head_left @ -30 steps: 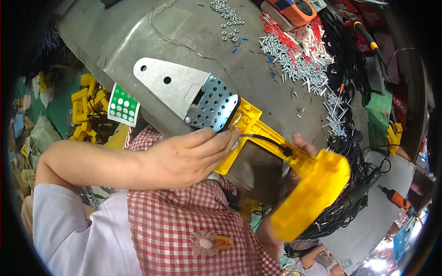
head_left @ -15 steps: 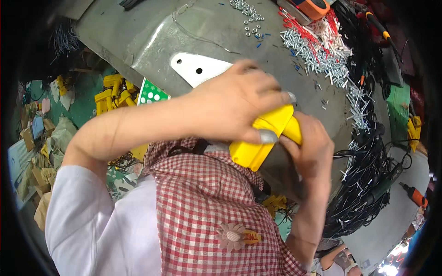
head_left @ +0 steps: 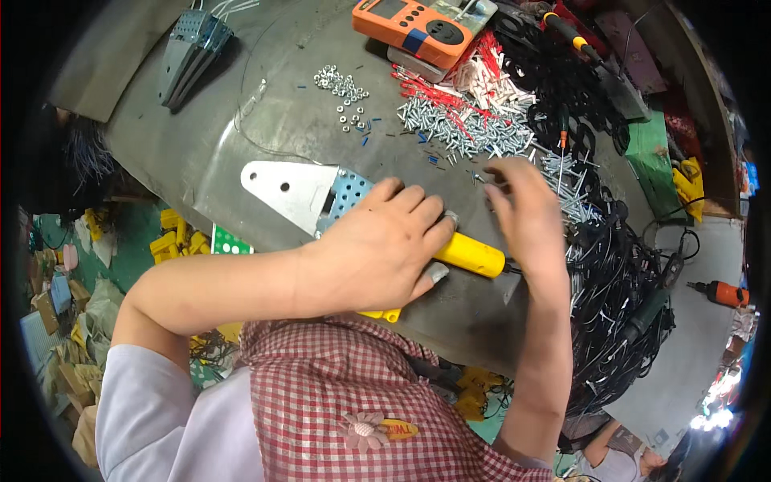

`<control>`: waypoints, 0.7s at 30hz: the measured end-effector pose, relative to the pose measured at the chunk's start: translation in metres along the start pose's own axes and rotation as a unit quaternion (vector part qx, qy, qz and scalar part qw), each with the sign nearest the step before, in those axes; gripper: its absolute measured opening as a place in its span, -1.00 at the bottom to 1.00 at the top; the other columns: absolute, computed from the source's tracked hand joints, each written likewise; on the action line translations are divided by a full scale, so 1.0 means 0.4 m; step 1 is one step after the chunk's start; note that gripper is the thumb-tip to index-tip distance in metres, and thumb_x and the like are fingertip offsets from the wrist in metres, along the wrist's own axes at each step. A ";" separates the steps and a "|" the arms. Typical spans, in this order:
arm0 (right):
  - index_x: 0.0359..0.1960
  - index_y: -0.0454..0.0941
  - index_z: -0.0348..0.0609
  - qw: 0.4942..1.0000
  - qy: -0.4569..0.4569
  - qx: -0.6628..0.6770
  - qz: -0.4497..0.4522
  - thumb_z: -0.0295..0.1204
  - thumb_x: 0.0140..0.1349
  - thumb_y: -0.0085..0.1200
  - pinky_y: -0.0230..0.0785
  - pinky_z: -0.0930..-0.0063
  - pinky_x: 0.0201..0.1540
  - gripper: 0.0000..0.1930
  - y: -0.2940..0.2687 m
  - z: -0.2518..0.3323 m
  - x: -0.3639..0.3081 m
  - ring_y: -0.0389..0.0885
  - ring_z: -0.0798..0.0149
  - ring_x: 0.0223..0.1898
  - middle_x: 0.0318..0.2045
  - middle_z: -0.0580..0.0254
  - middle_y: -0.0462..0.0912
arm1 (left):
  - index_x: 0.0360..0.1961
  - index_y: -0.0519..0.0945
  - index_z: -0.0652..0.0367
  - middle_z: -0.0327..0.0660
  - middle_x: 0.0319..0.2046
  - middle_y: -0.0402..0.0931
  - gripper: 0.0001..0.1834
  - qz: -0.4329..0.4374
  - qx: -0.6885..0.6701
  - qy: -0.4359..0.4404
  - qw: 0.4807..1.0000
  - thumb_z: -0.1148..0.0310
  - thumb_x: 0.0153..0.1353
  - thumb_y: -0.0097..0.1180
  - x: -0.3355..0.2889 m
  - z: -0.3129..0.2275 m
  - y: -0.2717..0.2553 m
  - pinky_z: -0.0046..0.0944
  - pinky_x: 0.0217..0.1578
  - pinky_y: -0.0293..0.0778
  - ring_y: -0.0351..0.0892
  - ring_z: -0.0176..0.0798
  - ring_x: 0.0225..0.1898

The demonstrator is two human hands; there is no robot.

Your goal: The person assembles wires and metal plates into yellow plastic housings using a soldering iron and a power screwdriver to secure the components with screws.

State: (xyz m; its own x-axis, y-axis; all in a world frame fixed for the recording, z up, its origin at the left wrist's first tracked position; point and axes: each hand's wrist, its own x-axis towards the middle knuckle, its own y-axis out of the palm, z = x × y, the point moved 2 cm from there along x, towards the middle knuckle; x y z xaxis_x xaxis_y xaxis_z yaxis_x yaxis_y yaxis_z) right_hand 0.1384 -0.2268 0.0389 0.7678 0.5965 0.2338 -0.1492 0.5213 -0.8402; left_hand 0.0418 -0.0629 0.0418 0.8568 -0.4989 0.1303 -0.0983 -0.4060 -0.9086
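Observation:
My left hand (head_left: pixel 393 241) is wrapped round a yellow-handled pipe-welding iron lying across the near part of the bench. Its yellow handle (head_left: pixel 474 255) and dark cord stick out to the right of my fingers. Beyond my knuckles show its blue perforated metal shield (head_left: pixel 351 191) and flat grey heating plate (head_left: pixel 285 193) with two holes. A yellow plastic piece (head_left: pixel 381 314) peeks out below my wrist. My right hand (head_left: pixel 526 217) is over the bench right of the handle, slightly blurred, fingers curved and apart. A small screw (head_left: pixel 479 177) is close to its fingertips.
Piles of screws (head_left: pixel 474 128), nuts (head_left: pixel 341 84) and red and white sleeves (head_left: pixel 490 76) cover the back right. An orange meter (head_left: pixel 414 32) stands behind them. Black cords (head_left: pixel 618 281) heap up on the right. Another metal plate assembly (head_left: pixel 189 56) lies at the back left.
The yellow piece that both hands held up has come down to the bench, with only my left hand on the iron. My right hand has let go and moved toward the screws. The view has shifted.

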 end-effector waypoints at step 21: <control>-0.38 0.48 -0.28 0.989 0.074 -0.129 0.028 -0.49 -0.03 0.12 0.41 0.22 -0.24 -0.83 0.041 -0.097 0.080 0.55 -0.06 -0.34 -0.39 -0.05 0.56 | -0.31 0.45 0.19 -0.16 -0.36 0.46 -0.78 -0.062 0.155 0.102 0.981 0.42 -0.06 0.02 0.151 0.179 0.007 -0.20 -0.25 0.48 0.51 -0.13 -0.23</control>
State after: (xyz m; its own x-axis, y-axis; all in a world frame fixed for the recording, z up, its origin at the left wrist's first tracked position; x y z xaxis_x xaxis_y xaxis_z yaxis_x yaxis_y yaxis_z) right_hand 0.1848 -0.2229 0.0138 0.8480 0.5147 0.1263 -0.0446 0.3069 -0.9507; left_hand 0.1295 -0.0392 0.0186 0.7305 -0.6159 0.2950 0.1857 -0.2364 -0.9537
